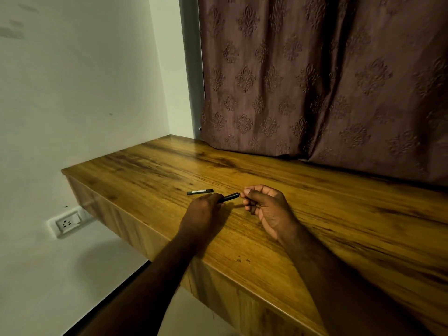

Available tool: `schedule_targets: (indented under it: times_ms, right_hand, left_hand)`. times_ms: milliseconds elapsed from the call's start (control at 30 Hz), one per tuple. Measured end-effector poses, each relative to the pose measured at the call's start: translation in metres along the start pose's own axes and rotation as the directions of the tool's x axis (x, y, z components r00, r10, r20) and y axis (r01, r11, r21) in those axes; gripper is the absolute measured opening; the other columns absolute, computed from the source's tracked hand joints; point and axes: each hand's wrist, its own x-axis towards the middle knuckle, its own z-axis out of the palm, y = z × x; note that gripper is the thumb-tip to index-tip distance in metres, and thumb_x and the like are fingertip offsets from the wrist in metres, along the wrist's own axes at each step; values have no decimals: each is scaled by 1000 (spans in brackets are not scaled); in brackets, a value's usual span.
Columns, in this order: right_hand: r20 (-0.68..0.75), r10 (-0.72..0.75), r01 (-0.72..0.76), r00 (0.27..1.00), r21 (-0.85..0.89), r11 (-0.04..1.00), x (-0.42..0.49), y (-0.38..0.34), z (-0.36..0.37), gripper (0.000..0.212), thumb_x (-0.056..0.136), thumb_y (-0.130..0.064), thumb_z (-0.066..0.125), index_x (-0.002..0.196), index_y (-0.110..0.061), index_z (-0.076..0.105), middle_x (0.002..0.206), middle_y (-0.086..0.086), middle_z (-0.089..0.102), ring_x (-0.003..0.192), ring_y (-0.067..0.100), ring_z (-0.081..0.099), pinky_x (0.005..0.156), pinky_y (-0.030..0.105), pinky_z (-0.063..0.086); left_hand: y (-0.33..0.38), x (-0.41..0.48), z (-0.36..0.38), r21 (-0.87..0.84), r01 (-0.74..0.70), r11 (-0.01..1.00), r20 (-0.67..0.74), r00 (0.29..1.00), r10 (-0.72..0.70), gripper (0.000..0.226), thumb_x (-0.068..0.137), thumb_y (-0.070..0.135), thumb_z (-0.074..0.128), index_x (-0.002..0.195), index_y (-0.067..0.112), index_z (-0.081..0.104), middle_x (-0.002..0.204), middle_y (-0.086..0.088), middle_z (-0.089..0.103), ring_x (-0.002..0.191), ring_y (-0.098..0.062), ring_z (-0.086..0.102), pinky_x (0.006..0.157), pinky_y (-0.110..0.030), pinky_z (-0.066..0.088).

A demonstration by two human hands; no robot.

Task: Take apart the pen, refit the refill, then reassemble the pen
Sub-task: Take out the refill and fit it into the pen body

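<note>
Gripping one pen barrel (229,197), two hands (202,209); perhaps one cap (200,191) beside.

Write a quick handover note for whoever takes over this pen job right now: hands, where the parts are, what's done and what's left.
Left hand: closed around the black pen barrel, held just above the wooden desk.
Right hand: fingertips pinched at the barrel's right end; what they hold is too small to tell.
A separate dark pen piece lies on the desk just beyond the left hand, untouched.
Done: pen is taken apart into at least two pieces.
Left: finish seating the refill, then fit the loose piece back on the barrel.
</note>
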Motion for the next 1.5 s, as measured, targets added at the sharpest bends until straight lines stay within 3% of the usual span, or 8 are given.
schedule_targets:
  times_ms: [133,400,567,867,1033,1200,1367,1500]
  right_hand:
    - [12,-3,3,1000,-21,1000,1,2,-1,10,89,-1,60,95,1,68,83,12,70,66,13,61,58,24,48]
    - [11,-10,11,1000,-53,999,2,4,-1,10,88,1,61,93,0,69,83,13,70,67,15,60,61,27,47]
    - [20,-12,13,1000,-47,999,1,3,-1,10,87,1,61,93,0,69,84,14,69,67,15,59,61,28,46]
    - [12,-2,4,1000,-145,989,-1,4,0,8,87,-2,64,91,-3,71,82,12,70,66,14,59,58,28,44]
    - [1,-18,17,1000,-177,984,-3,3,2,12,88,-1,63,97,3,70,79,12,69,61,13,56,55,27,42]
    - [10,-25,27,1000,-198,980,-2,4,5,14,91,0,58,100,2,68,79,11,68,59,12,55,54,26,41]
    - [34,-34,41,999,-217,975,-3,5,5,15,93,1,55,100,-2,67,77,9,69,56,9,55,51,21,42]
    - [33,-42,50,999,-275,960,0,8,6,17,93,2,53,105,0,65,77,8,68,56,9,54,51,22,41]
  left_hand:
    - [0,0,0,-16,7,1000,0,1000,-7,45,89,55,38,92,18,64,75,-1,67,64,-14,61,57,-35,50]
    - [0,0,-1,-27,-8,1000,-8,1000,8,69,86,71,22,92,16,63,75,-1,67,65,-15,61,57,-34,48]
    - [1,0,-1,-25,-2,1000,-6,1000,2,48,87,55,36,90,16,64,75,-2,66,65,-16,61,56,-34,46]
    - [0,-1,-1,14,5,1000,18,1000,-5,39,89,49,42,92,17,64,73,0,66,63,-15,60,54,-30,44]
    - [-1,-2,0,9,16,1000,24,1000,-16,24,93,41,51,86,20,61,63,7,57,53,-10,53,49,-23,33]
    - [0,-2,-1,-1,28,1000,32,999,-28,24,92,42,51,82,22,58,60,10,50,51,-9,49,48,-24,31]
    - [1,-1,-2,-2,36,999,46,998,-36,42,88,54,38,88,19,62,65,4,61,55,-13,57,48,-26,38]
    - [0,-1,-1,-29,26,999,52,998,-25,36,91,52,43,88,20,61,65,6,60,55,-11,56,49,-26,40]
